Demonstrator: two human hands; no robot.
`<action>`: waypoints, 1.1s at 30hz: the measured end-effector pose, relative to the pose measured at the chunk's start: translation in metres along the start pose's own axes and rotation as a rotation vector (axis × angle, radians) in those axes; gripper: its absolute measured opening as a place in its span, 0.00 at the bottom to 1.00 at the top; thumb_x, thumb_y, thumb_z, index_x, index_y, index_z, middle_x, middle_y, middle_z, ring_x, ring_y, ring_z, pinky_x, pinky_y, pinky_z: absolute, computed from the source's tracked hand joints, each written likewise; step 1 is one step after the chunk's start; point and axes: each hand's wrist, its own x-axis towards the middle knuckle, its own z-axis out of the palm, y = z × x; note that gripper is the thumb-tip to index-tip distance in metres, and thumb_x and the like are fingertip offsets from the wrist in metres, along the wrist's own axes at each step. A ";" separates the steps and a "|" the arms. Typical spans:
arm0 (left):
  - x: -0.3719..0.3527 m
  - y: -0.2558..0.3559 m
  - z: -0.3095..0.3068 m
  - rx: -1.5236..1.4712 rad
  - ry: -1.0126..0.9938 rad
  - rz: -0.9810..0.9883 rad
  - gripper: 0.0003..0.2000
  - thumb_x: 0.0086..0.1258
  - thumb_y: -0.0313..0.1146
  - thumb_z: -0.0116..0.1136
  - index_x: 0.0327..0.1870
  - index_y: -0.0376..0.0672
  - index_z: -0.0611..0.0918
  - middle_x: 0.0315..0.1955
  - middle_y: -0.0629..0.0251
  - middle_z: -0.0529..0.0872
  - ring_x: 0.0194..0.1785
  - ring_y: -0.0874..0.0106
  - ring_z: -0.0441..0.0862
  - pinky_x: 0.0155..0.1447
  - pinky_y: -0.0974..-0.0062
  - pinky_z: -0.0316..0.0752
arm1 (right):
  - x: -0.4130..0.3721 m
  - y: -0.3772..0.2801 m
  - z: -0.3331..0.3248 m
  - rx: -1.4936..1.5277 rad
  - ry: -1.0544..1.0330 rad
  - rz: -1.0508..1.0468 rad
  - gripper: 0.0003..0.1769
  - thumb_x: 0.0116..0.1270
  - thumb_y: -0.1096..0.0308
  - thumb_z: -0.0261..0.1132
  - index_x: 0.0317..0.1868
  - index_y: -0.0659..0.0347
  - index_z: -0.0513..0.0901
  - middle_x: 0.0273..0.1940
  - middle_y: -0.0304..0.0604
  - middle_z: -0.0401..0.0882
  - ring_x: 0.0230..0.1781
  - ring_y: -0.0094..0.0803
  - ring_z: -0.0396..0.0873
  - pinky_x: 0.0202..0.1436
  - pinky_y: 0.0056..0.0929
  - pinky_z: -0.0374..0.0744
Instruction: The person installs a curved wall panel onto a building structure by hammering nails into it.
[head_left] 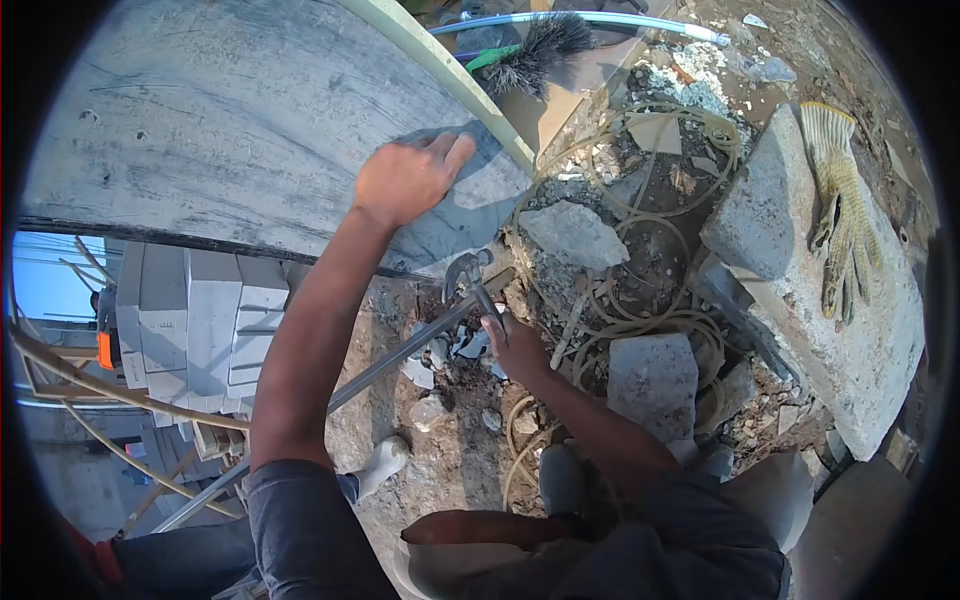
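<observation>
My left hand (412, 182) rests on a large grey, scuffed panel (240, 120), its fingers reaching toward the pale rim. Below it, my right hand (517, 348) is closed around the dark handle of a claw hammer (466, 273). The hammer's metal head sits just under the panel's lower edge. A long grey metal bar (390, 362) slants from the lower left and passes behind the hammer handle.
Rubble and coiled clear hose (640, 325) cover the ground at right. A work glove (838, 205) lies on a big concrete slab (830, 330). Pale blocks (210, 315) are stacked at left. A black-bristled brush (535, 55) lies beyond the panel. Another person's leg (190, 565) shows lower left.
</observation>
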 end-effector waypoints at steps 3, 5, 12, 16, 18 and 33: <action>0.003 0.000 0.011 0.014 0.082 0.049 0.12 0.66 0.30 0.52 0.51 0.48 0.75 0.43 0.67 0.86 0.35 0.64 0.88 0.32 0.68 0.83 | -0.043 0.022 0.032 -0.193 -0.246 -0.110 0.30 0.78 0.45 0.51 0.54 0.69 0.74 0.28 0.61 0.81 0.32 0.59 0.83 0.38 0.53 0.78; 0.003 -0.003 0.016 0.028 0.141 0.091 0.13 0.66 0.30 0.53 0.51 0.49 0.74 0.44 0.66 0.87 0.35 0.64 0.88 0.32 0.67 0.83 | -0.052 0.017 0.047 -0.270 -0.396 -0.155 0.30 0.77 0.45 0.51 0.56 0.68 0.73 0.30 0.60 0.82 0.34 0.58 0.83 0.39 0.54 0.78; 0.003 0.002 0.002 -0.010 0.098 0.070 0.10 0.65 0.30 0.53 0.47 0.47 0.74 0.38 0.66 0.86 0.39 0.67 0.88 0.32 0.67 0.84 | 0.026 0.001 0.011 -0.429 -0.226 -0.154 0.34 0.75 0.38 0.50 0.58 0.62 0.78 0.35 0.54 0.85 0.38 0.52 0.84 0.43 0.50 0.80; 0.013 0.005 0.007 -0.029 0.001 0.045 0.12 0.66 0.30 0.54 0.49 0.48 0.74 0.36 0.63 0.87 0.34 0.62 0.88 0.31 0.65 0.83 | 0.020 0.001 0.033 -0.349 -0.228 -0.077 0.33 0.76 0.39 0.49 0.59 0.64 0.75 0.35 0.56 0.84 0.39 0.54 0.84 0.42 0.49 0.80; 0.013 0.002 0.009 -0.038 0.026 0.048 0.13 0.66 0.31 0.54 0.51 0.50 0.73 0.35 0.61 0.87 0.32 0.60 0.87 0.31 0.63 0.82 | 0.012 0.001 0.039 -0.300 -0.228 -0.078 0.33 0.76 0.39 0.49 0.59 0.64 0.75 0.35 0.57 0.85 0.40 0.55 0.84 0.42 0.49 0.80; 0.021 0.002 0.008 -0.042 -0.002 0.055 0.12 0.66 0.32 0.56 0.50 0.50 0.74 0.33 0.63 0.85 0.34 0.62 0.87 0.32 0.64 0.81 | 0.003 -0.024 -0.001 -0.416 -0.311 -0.152 0.33 0.76 0.41 0.51 0.65 0.60 0.74 0.38 0.52 0.86 0.42 0.50 0.85 0.47 0.50 0.80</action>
